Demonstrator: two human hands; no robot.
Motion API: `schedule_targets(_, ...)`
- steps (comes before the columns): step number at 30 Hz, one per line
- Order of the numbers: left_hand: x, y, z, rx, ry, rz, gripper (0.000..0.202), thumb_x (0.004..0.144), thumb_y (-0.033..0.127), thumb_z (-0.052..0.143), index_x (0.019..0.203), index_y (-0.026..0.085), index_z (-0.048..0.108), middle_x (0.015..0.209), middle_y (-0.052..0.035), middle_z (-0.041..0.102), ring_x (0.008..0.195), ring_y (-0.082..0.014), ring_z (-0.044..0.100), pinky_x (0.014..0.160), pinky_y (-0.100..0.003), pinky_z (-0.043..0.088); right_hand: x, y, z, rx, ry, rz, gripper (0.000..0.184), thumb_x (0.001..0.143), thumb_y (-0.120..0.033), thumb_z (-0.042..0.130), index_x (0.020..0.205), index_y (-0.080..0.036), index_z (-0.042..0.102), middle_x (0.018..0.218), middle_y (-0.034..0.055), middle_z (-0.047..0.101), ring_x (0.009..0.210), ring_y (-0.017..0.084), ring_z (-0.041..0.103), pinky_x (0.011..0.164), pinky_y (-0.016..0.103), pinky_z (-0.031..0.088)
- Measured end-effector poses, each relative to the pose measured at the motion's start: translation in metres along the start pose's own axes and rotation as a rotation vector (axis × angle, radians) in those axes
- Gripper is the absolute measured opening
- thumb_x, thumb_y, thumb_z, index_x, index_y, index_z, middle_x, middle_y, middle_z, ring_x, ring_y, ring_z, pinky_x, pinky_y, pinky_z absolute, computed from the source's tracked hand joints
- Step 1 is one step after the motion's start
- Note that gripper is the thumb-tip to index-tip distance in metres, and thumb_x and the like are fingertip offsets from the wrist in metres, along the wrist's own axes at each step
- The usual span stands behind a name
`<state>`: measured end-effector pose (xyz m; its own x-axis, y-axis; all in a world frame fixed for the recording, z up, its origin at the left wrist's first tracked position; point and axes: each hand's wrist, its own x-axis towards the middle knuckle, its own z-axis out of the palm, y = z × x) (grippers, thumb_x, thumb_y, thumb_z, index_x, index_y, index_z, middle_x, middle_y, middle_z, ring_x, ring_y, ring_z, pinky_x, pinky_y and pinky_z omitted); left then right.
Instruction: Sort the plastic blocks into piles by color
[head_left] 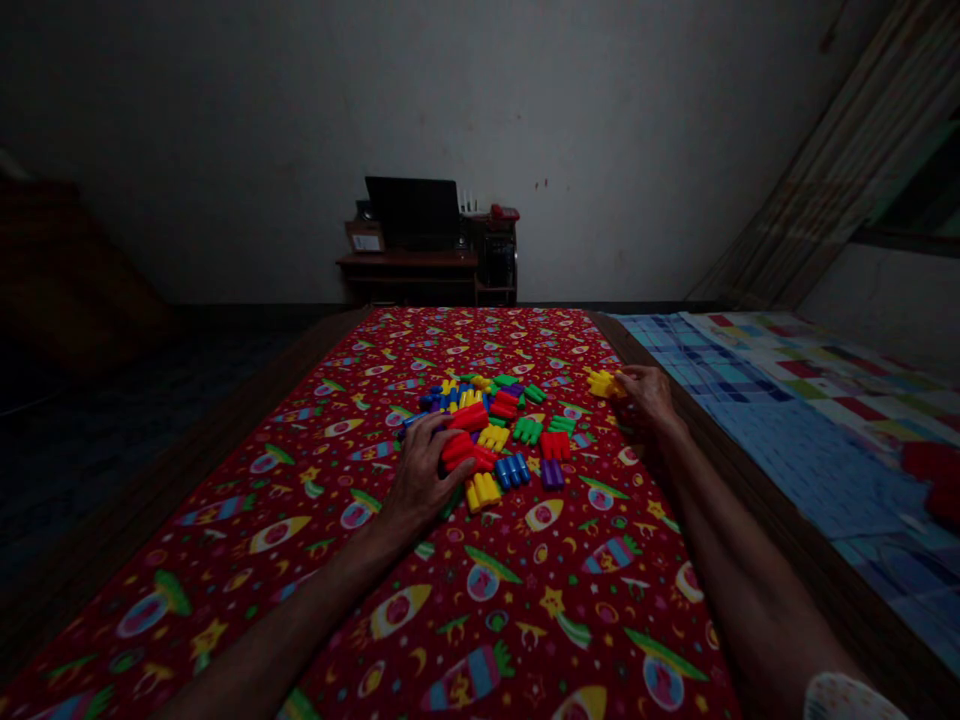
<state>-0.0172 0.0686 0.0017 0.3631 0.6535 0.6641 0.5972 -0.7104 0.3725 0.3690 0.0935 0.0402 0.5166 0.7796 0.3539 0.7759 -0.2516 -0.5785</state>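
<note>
Yellow block [601, 384]: right hand [651, 397] pinches it, to the right of block pile [494, 438]. Red blocks [457, 453]: left hand [420, 468] clasps them at the pile's near left edge.

No text, number or brand is legible. A white label [367, 243] is on the brown box [364, 228], left of the screen [415, 212] on the far bench [409, 260]; its markings are too small to read.
</note>
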Motion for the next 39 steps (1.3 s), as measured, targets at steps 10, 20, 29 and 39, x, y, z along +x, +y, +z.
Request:
schedule_targets(10, -0.004, -0.002, 0.004, 0.033, -0.024, 0.037, 0.03, 0.089, 0.035, 0.05, 0.115, 0.021, 0.055, 0.124, -0.0115, 0.052, 0.121, -0.0284, 0.045, 0.104, -0.049, 0.039, -0.008, 0.003, 0.007, -0.129, 0.05, -0.065, 0.035, 0.079, -0.027, 0.054, 0.105, -0.011, 0.072, 0.105, 0.0171, 0.069, 0.1, 0.028, 0.062, 0.088, 0.038, 0.047)
schedule_targets(20, -0.004, 0.001, 0.002, 0.018, 0.0, 0.048, 0.029, 0.093, 0.027, 0.043, 0.118, 0.019, 0.054, 0.125, -0.0116, 0.052, 0.12, -0.0264, 0.047, 0.104, -0.047, 0.039, -0.096, -0.121, 0.043, -0.002, -0.47, -0.831, 0.019, 0.089, -0.026, 0.053, 0.094, -0.018, 0.069, 0.088, 0.0089, 0.069, 0.079, 0.019, 0.061, 0.07, 0.027, 0.043)
schedule_targets(29, -0.004, -0.001, 0.005, 0.014, 0.014, 0.076, 0.029, 0.093, 0.024, 0.042, 0.117, 0.02, 0.056, 0.122, -0.011, 0.053, 0.119, -0.0263, 0.048, 0.103, -0.049, 0.041, -0.121, -0.109, 0.083, -0.222, -0.423, -0.973, 0.029, 0.091, -0.023, 0.051, 0.118, -0.021, 0.061, 0.118, 0.0142, 0.057, 0.107, 0.028, 0.049, 0.087, 0.041, 0.044)
schedule_targets(39, -0.004, 0.0, 0.003, 0.01, 0.017, 0.108, 0.028, 0.093, 0.022, 0.041, 0.119, 0.019, 0.054, 0.123, -0.0115, 0.052, 0.12, -0.0255, 0.048, 0.103, -0.047, 0.041, -0.059, -0.104, 0.032, 0.151, -0.326, -0.816, 0.034, 0.078, -0.021, 0.063, 0.112, -0.018, 0.068, 0.102, 0.0082, 0.07, 0.092, 0.022, 0.061, 0.083, 0.033, 0.045)
